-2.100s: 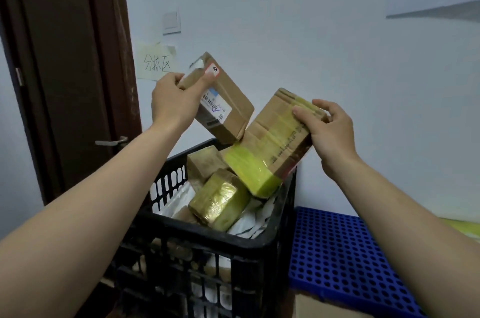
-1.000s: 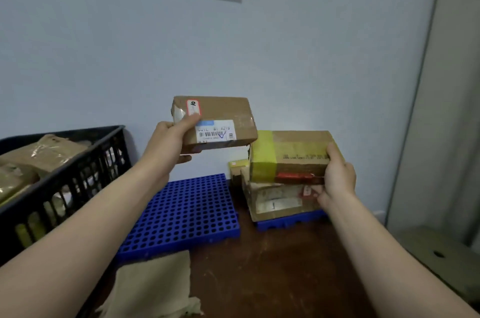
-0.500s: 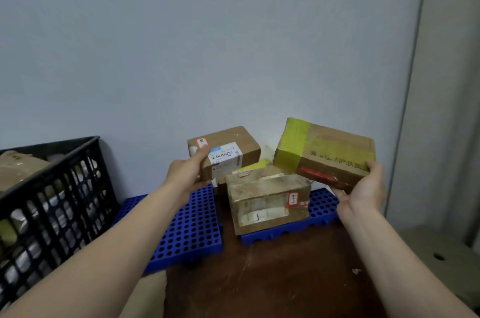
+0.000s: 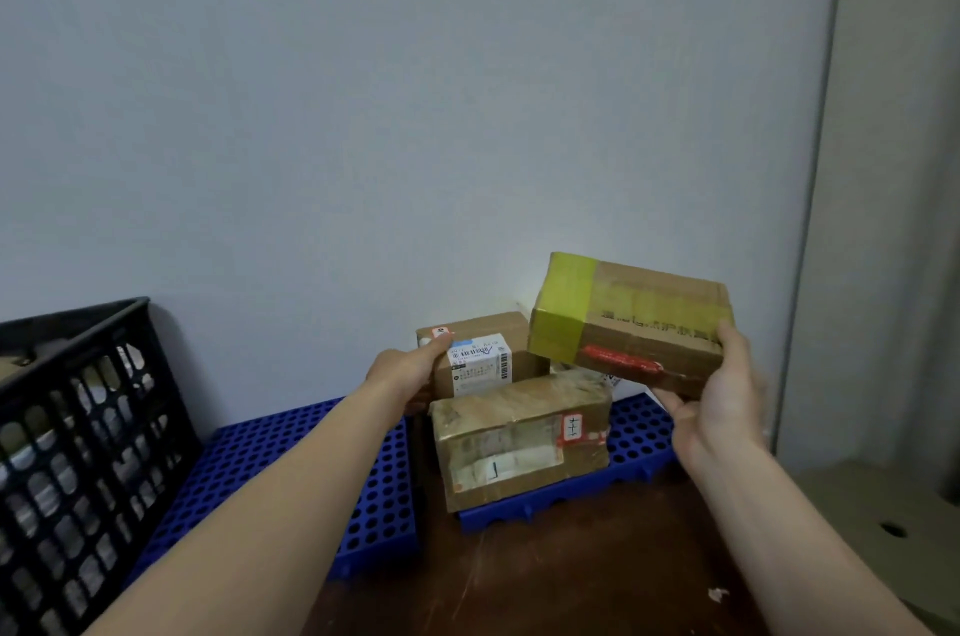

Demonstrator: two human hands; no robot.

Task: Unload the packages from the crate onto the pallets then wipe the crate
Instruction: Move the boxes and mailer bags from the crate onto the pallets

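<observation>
The left hand [image 4: 410, 370] grips a white-labelled box [image 4: 480, 355], fingers curled round its left end. It sits at 12 o'clock of a taped box [image 4: 519, 438] lying on the right blue pallet [image 4: 639, 443]. The right hand [image 4: 722, 407] holds a yellow-taped box [image 4: 634, 323], tilted in the air, fingers wrapped round its right end. The black crate [image 4: 78, 401] stands at 9 o'clock, beside the left blue pallet [image 4: 384, 495].

Matt cardboard packages [image 4: 519, 433], glossy tape, perforated plastic pallets [image 4: 291, 459], plastic crate [image 4: 78, 401]
</observation>
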